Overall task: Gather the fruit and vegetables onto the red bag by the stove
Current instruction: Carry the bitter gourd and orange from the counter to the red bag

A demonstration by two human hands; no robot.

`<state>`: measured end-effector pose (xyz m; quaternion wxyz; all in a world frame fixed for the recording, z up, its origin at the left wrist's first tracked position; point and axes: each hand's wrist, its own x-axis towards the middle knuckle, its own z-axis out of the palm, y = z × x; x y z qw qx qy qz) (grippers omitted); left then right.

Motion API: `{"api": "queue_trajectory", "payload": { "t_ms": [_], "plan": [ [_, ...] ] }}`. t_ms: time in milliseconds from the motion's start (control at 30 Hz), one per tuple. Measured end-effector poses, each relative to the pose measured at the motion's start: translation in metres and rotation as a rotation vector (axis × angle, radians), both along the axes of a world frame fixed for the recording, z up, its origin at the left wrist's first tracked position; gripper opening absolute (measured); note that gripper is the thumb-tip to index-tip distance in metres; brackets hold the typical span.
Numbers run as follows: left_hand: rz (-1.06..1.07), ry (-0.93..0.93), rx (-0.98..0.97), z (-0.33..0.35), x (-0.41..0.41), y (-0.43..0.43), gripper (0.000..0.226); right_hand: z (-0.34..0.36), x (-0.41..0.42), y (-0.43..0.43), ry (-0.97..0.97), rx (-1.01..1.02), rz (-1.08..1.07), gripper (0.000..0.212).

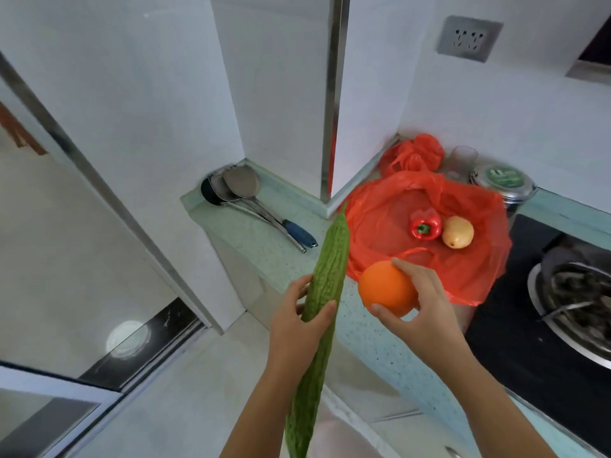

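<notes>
Left hand (299, 325) grips bitter gourd (330, 259), tip pointing at red bag (380, 206) by far corner of desk (281, 256) | right hand (426, 312), nearer, holds orange (385, 287) at bag's near edge | I'd drop orange first.

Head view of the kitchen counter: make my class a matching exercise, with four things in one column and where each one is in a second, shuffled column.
Things
1. bitter gourd
2. orange
3. red pepper
4. ladles

Places
a. gripped by the right hand
b. lying on the red bag
c. gripped by the left hand
d. on the counter, in the corner

Pairs: 1-c, 2-a, 3-b, 4-d
</notes>
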<state>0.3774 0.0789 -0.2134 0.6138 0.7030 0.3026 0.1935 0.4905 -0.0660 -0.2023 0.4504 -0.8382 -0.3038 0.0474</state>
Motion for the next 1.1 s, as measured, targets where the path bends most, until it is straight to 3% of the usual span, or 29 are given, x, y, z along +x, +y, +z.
{"api": "queue_trajectory", "payload": {
  "t_ms": [700, 1100],
  "plan": [
    [-0.403, 0.121, 0.145, -0.023, 0.263, 0.088, 0.041, -0.023, 0.195, 0.067, 0.055, 0.039, -0.337, 0.069],
    [-0.474, 0.18, 0.183, -0.063, 0.339, 0.072, 0.039, -0.048, 0.227, 0.033, 0.076, -0.028, -0.514, 0.068]
  ]
}}
